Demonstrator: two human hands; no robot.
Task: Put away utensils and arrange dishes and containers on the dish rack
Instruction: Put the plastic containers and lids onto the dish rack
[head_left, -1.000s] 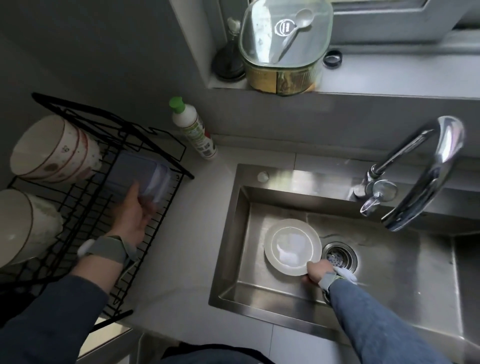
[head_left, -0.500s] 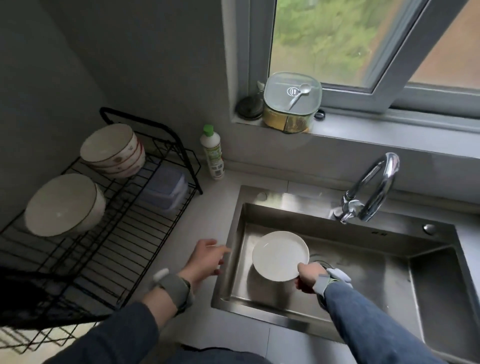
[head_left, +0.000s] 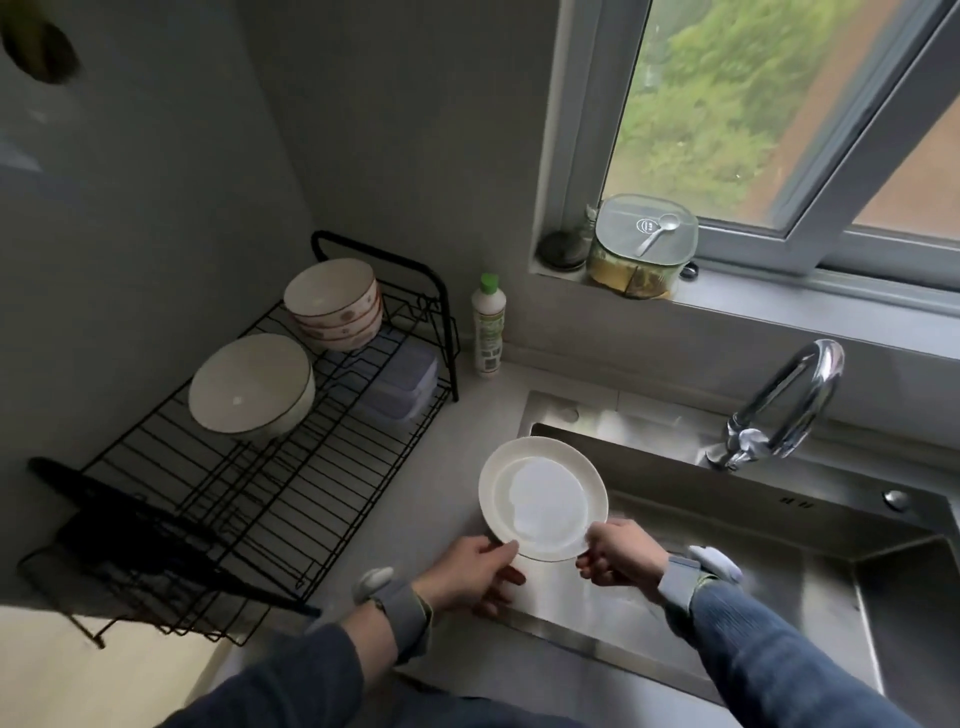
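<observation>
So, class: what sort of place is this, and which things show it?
Most likely a home kitchen: a steel sink with a tap, and a dish rack holding bowls.

Both arms wear long dark blue-grey sleeves of a soft knit-like fabric, ending just short of the wrists. The left hand (head_left: 470, 574) is bare, with a grey fabric wristband (head_left: 402, 613) behind it carrying a small rounded white device (head_left: 373, 581). The right hand (head_left: 621, 553) is also bare, with a matching grey wristband (head_left: 678, 582) edged in yellow-green and a similar white rounded device (head_left: 714, 561).
</observation>
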